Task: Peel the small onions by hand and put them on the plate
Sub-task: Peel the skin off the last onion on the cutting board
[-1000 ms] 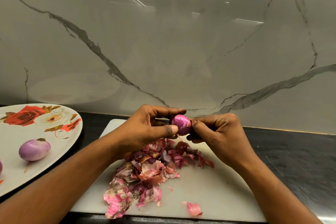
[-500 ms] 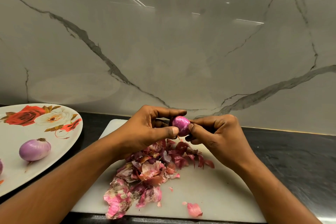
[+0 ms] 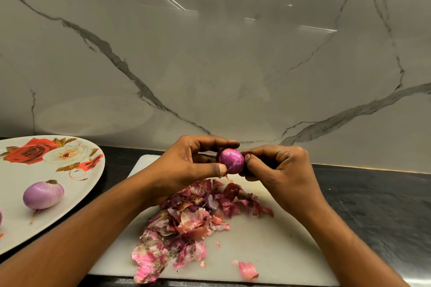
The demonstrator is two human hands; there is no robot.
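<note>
Just above the centre of the frame, over the far edge of the white cutting board (image 3: 268, 247), both hands meet around a small onion (image 3: 231, 161). The left hand (image 3: 186, 165) comes in from the lower left with the forearm sloping up across the frame. Its palm faces right, the index finger arches over the top of the bulb, and the thumb presses the lower left side, so the onion is pinched between them. The right hand (image 3: 279, 170) reaches in from the lower right with its back toward the camera. Its fingers are curled, and thumb and index finger nip a dark scrap of skin at the bulb's right side; the remaining fingers are tucked under and mostly hidden.

The held onion looks glossy magenta and nearly round, so its long axis cannot be told. Thin wisps hang from it beside the left thumb.

Below the hands a pile of peels (image 3: 193, 216) lies on the board, and a loose pink scrap (image 3: 248, 270) sits near its front edge. At the left of the frame a flowered plate (image 3: 77, 193) holds a pale purple onion (image 3: 43, 194) on its side, dark end toward the upper right, tail toward the lower left.
</note>
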